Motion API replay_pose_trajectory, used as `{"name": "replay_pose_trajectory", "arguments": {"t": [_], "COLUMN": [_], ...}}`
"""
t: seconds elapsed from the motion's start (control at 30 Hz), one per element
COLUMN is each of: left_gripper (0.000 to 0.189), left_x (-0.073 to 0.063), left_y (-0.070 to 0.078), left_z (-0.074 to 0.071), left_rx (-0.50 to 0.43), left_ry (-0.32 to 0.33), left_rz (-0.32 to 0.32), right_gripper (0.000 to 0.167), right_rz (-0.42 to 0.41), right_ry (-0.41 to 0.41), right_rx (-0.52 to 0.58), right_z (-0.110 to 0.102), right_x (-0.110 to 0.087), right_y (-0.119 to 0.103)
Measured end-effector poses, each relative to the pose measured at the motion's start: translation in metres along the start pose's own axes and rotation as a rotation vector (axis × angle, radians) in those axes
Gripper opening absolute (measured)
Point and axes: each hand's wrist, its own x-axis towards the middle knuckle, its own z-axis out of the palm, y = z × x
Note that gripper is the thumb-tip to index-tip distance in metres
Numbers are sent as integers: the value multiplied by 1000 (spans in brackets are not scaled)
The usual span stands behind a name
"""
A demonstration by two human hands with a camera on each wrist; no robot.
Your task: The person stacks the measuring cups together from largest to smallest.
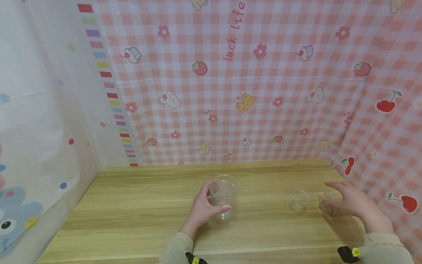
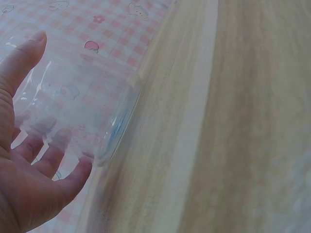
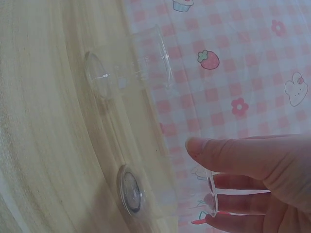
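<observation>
A large clear cup [image 1: 225, 200] stands upright near the middle of the wooden table. My left hand [image 1: 204, 207] holds it from the left, thumb across the near side; in the left wrist view the fingertips show through its wall [image 2: 73, 111]. Towards the right edge, my right hand [image 1: 352, 200] is spread around a small clear cup [image 1: 325, 206] that stands on the table. In the right wrist view its fingers lie by that cup's rim [image 3: 212, 194], and the thumb [image 3: 209, 150] is straight. Just left of it stands a second small clear cup [image 1: 297, 202].
The wooden table [image 1: 138, 205] reaches back to a pink checked cloth [image 1: 184, 121] hung behind and along the right side. A white cloth [image 1: 43, 110] with coloured dots hangs at the left.
</observation>
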Motion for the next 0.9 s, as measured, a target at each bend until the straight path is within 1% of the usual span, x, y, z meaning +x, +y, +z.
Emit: {"name": "replay_pose_trajectory", "arguments": {"t": [0.3, 0.57, 0.9], "left_gripper": [91, 90, 91], "left_x": [1, 0, 1], "left_y": [1, 0, 1], "left_z": [-1, -1, 0], "left_rx": [-4, 5, -4], "left_ry": [1, -5, -2], "left_rz": [-13, 0, -4], "right_gripper": [59, 54, 52], "right_rz": [2, -10, 27], "right_ry": [-3, -12, -84], "right_rx": [3, -7, 22], "right_z": [-3, -4, -8], "right_x": [1, 4, 5], "right_y": [-1, 2, 2]}}
